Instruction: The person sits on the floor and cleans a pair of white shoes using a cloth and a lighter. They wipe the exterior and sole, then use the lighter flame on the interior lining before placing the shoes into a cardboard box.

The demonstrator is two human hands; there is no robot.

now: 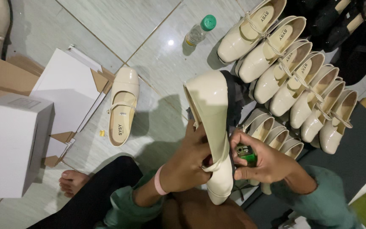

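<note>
- Left hand (189,163) wraps the cream shoe (212,127) at the heel end, sole side up, toe at 12 o'clock.
- Right hand (263,163) closed around a green lighter (245,153), just at 3 o'clock of the shoe, knuckles touching its edge.
- Shoe sits centre frame, above the lap, off the floor (157,55).
- Judgement: lighter work near the strap/edge wants a steady shoe, a brief flame, fingers clear of the glossy upper.
- Loose matching shoe (123,106) on floor at 9 o'clock of the hands.
- Row of shoes (293,72) at 1–2 o'clock; bottle (199,30) at 12.
- White box (11,144) far at 9, flat cardboard (68,82) behind it.
</note>
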